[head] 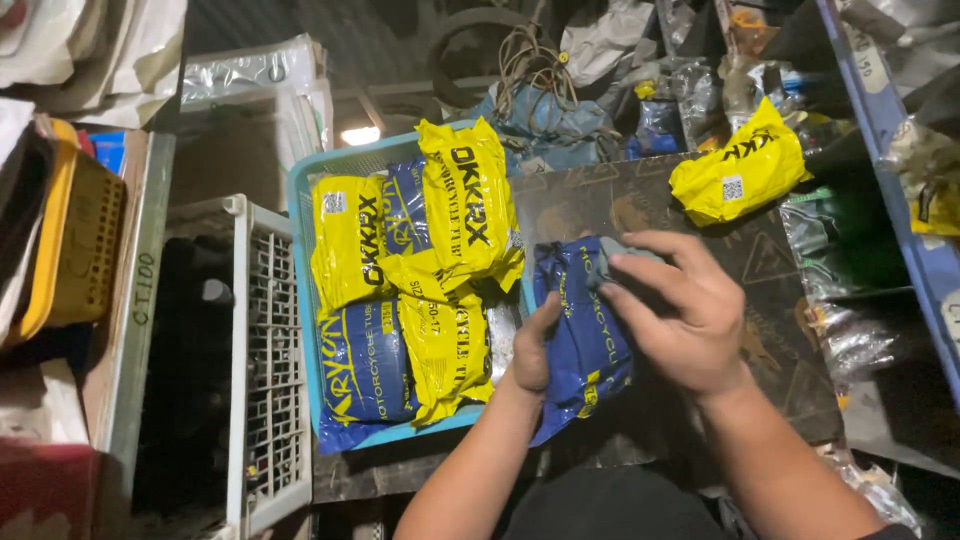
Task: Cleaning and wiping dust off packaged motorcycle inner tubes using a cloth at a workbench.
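A blue plastic packet with yellow print lies on a dark cardboard sheet. My left hand grips its left edge, thumb up along the side. My right hand presses a small grey cloth onto the packet's upper part. Just to the left stands a light blue basket filled with several yellow packets and blue packets. One more yellow packet lies apart at the upper right.
A white slatted crate stands left of the basket, and a yellow basket sits at the far left. Tangled cord and plastic bags pile up at the back. A blue shelf rail runs down the right.
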